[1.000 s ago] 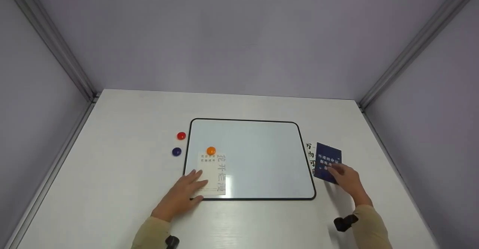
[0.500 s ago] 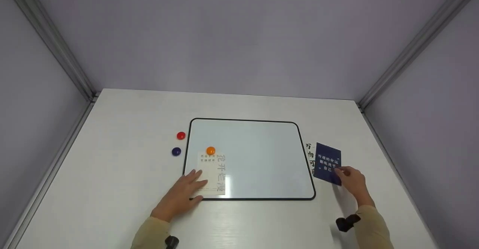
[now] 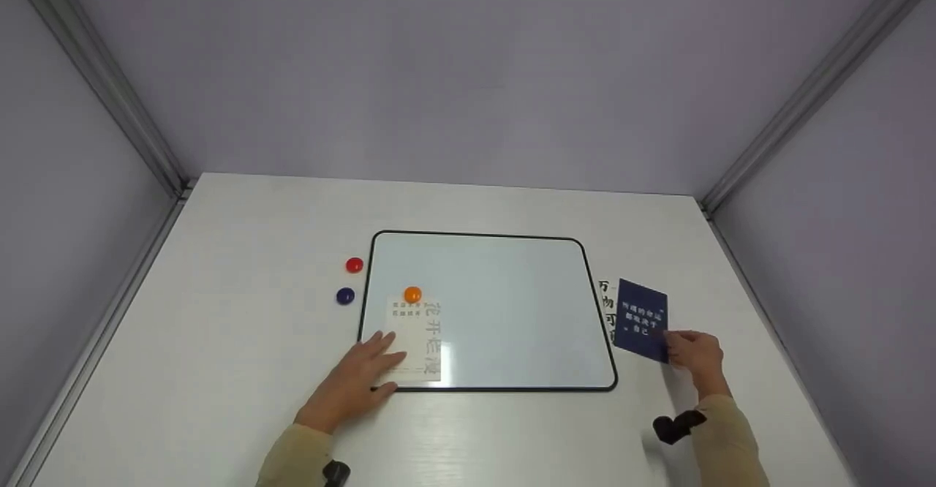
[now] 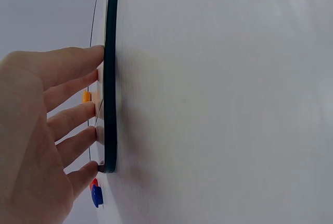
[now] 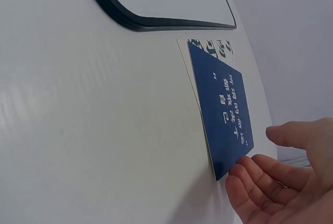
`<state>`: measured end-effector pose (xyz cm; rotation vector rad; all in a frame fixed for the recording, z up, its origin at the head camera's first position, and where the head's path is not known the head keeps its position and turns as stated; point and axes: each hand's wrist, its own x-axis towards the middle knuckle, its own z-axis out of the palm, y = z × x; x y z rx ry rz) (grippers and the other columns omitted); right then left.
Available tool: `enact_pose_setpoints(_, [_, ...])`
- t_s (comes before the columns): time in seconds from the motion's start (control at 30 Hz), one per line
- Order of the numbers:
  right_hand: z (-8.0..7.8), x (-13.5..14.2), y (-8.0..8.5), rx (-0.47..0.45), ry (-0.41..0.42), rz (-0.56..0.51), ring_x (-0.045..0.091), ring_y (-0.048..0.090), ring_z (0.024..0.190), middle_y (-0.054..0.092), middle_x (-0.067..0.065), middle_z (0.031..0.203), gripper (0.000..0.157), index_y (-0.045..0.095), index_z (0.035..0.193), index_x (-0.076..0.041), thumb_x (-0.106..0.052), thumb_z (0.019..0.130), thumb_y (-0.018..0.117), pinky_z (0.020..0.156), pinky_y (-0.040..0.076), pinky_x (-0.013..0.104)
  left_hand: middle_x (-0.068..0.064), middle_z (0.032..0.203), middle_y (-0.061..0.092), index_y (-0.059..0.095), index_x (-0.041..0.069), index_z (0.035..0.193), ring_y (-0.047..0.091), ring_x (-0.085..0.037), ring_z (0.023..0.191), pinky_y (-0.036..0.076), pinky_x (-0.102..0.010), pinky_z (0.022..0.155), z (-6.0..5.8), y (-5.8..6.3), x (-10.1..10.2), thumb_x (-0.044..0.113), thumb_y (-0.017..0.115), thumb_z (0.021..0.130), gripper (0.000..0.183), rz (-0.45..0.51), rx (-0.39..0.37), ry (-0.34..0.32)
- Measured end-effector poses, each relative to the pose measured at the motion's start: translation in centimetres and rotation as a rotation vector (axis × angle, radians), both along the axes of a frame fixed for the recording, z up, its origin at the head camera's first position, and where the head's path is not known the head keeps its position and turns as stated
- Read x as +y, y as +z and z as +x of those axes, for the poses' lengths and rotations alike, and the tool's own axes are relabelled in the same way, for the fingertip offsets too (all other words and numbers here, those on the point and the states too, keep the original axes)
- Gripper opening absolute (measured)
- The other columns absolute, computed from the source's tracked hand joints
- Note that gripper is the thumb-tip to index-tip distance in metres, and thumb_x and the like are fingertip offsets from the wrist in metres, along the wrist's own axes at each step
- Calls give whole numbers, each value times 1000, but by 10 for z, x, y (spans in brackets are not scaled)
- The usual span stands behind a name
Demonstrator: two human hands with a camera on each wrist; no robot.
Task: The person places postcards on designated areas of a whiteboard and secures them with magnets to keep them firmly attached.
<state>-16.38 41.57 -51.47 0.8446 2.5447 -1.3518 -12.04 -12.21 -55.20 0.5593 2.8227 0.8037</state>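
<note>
My left hand (image 3: pixel 355 381) rests with spread fingers over the near left corner of a black-framed whiteboard (image 3: pixel 512 311). Its fingertips lie over the left edge of a cream card (image 3: pixel 413 348) printed with grey characters. An orange round magnet (image 3: pixel 412 295) sits at that card's top edge. On the right, a dark blue card (image 3: pixel 640 319) with white characters overlaps a white card (image 3: pixel 605 297) with black characters. My right hand (image 3: pixel 696 352) is at the blue card's near right corner. In the right wrist view, its fingertips (image 5: pixel 239 169) are right at the edge, the thumb apart from them.
Left of the board, a red magnet (image 3: pixel 355 265) and a dark blue magnet (image 3: pixel 345 296) lie on the white table (image 3: pixel 241 289). Grey-purple panels (image 3: pixel 468 70) stand behind the table and along both sides.
My right hand has slid to the right across the blue card to its edge, uncovering more of the printed characters. The left hand has not moved.
</note>
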Motion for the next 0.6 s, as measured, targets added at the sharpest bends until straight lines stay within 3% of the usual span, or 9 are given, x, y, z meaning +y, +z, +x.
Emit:
enact_pose_setpoints(0.2, [1,3,-2,-17,-102,-67,1,60,65,66,-4,73,55,47,130,18,-19,91,58,62,53,15,-10,154,41,57,15,134,32,-32,147,26,-53,121,1,2,0,24,67,89,47,7,-17,1])
enact_pose_setpoints(0.43, [3,0,-4,-26,-156,-21,3,56,62,64,-2,71,52,52,124,18,-18,87,62,60,49,15,-10,155,39,56,15,135,31,-33,148,25,-53,122,2,4,-1,24,66,90,48,6,-30,-7])
enact_pose_setpoints(0.6, [1,-3,-5,-57,-188,14,6,57,64,66,3,73,52,54,123,16,-19,87,63,71,49,24,-11,154,40,56,13,135,31,-33,147,26,-54,121,1,4,0,23,66,90,47,6,-18,-8])
